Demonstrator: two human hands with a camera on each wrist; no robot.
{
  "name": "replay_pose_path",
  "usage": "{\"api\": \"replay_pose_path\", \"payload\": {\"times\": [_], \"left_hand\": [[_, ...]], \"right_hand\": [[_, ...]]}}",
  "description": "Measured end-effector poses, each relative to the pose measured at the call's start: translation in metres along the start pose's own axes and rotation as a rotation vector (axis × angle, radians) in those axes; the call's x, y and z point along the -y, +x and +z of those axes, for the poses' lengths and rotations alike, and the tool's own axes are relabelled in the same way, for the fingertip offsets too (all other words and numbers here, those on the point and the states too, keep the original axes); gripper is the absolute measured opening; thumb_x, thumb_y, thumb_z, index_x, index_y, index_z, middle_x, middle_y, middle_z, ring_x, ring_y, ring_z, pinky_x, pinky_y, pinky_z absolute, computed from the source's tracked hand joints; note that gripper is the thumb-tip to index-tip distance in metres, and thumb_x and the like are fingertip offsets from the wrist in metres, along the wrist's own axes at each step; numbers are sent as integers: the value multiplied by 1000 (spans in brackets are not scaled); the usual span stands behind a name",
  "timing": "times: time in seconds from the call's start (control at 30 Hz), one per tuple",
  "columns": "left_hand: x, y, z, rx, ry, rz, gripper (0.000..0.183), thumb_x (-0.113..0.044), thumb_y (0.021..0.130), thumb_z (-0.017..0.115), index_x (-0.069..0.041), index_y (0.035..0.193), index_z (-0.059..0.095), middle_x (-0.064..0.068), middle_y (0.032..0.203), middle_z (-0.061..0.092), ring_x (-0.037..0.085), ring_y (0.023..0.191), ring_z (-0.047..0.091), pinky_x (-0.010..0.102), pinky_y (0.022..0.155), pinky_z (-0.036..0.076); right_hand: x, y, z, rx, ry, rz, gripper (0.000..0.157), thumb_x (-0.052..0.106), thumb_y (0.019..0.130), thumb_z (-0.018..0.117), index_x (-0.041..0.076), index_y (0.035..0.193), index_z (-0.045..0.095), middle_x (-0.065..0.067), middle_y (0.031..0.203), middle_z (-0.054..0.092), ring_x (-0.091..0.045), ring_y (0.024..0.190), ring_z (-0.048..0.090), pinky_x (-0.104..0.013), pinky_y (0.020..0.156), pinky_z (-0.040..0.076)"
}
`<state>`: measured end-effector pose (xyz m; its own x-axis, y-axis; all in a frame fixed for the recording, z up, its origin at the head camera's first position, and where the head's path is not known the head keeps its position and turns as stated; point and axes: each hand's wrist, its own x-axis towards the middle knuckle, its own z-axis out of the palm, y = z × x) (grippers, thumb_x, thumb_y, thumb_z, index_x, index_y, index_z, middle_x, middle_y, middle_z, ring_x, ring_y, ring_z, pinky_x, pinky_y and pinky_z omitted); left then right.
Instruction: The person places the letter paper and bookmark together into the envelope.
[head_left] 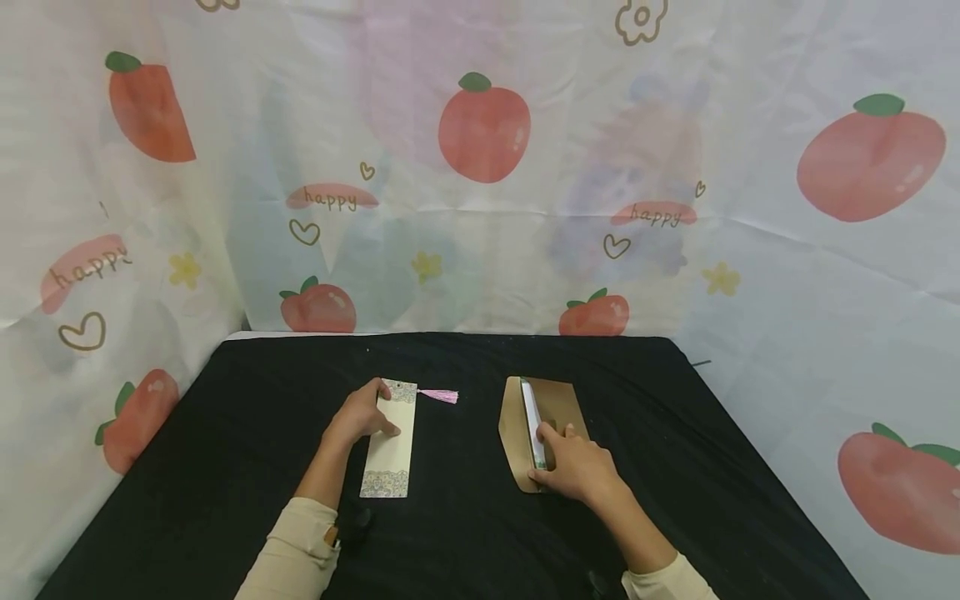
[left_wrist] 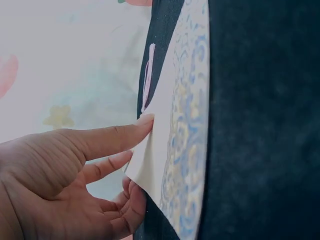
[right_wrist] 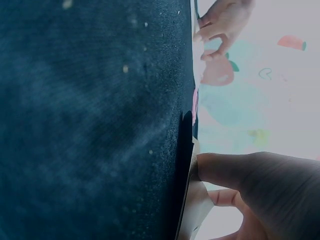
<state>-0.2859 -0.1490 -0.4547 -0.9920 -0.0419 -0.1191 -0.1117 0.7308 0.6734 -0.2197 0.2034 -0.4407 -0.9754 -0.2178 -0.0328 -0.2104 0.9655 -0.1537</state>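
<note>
While the left hand (head_left: 363, 418) arches, fingers apart, on a bookmark (head_left: 390, 454), the right hand (head_left: 581, 467) curves onto an envelope (head_left: 562, 404), likewise spread.

Word "happy" in dark script, on three reddish patches (head_left: 332, 197), across the fruit-print cloth backdrop (head_left: 487, 258)

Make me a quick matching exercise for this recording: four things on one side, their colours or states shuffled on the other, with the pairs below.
Things:
1. Card
2. Tassel
3. Envelope
4. Table cloth

Colours and states:
A. Brown, flap open
B. Black, spread beneath the other three
C. Cream, with patterned bands at both ends
D. Pink, beside the card's far end

Pairs: 1-C, 2-D, 3-A, 4-B
</note>
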Motion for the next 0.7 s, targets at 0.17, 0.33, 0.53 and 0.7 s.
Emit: {"api": "replay_pose_path", "payload": {"times": [0.17,0.33,0.53,0.7], "left_hand": [[0,0,-1,11,-33,31,56,1,71,93,-5,114,56,19,110,60,34,94,55,47,78,49],[2,-1,-5,58,-118,66,49,5,75,88,-4,113,59,17,98,55,32,86,55,41,70,50],[3,-3,-13,170,-234,135,39,7,82,82,-2,115,63,15,95,64,28,79,63,38,68,54],[4,-5,-18,229,-231,120,36,6,84,80,-1,116,65,14,97,66,27,81,65,39,73,55]], "right_hand": [[-1,0,0,5,5,0,58,46,83,85,19,127,59,-35,133,57,-51,92,66,-64,69,52],[-1,-1,0,7,5,-3,58,46,83,85,19,128,59,-36,135,56,-52,94,66,-65,70,52],[0,-1,0,9,6,-2,59,45,83,85,18,128,59,-36,135,56,-52,95,65,-65,71,52],[0,-1,-1,11,5,4,59,45,83,85,18,129,59,-36,136,56,-52,95,66,-65,70,52]]}}
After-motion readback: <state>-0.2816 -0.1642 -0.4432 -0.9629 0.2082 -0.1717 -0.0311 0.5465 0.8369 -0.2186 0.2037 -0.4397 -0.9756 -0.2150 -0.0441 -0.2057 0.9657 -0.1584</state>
